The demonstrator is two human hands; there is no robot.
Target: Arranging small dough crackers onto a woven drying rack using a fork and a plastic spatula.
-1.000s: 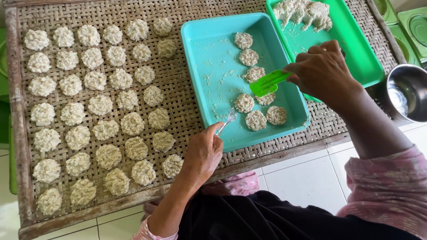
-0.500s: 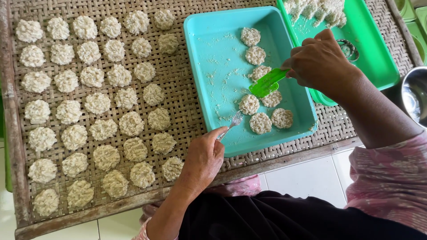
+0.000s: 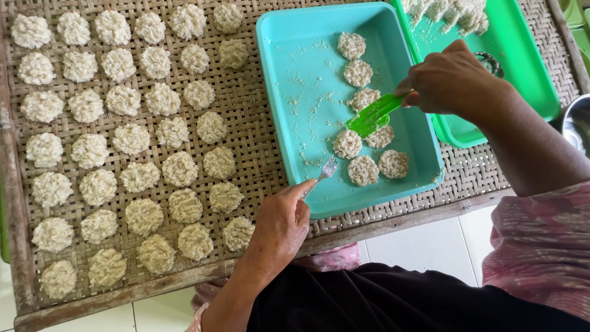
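My left hand (image 3: pixel 279 227) grips a small metal fork (image 3: pixel 324 172) whose tines reach over the near rim of a turquoise tray (image 3: pixel 295 92). My right hand (image 3: pixel 452 80) holds a green plastic spatula (image 3: pixel 372 115), its blade lying among several round flattened rice cakes (image 3: pixel 362 170) in the right half of that tray. The spatula blade sits just above one cake (image 3: pixel 347 144). Loose white crumbs dot the tray's floor.
A woven bamboo mat (image 3: pixel 246 147) on a wooden frame carries several rows of the same rice cakes (image 3: pixel 129 138) at left. A green tray (image 3: pixel 522 61) with a white rice heap (image 3: pixel 452 11) lies at upper right. A metal bowl (image 3: pixel 578 123) shows at the right edge.
The view has shifted so the trays sit lower and nearer. My right hand lowered the spatula toward the cakes in the tray. My left hand kept the fork at the near rim.
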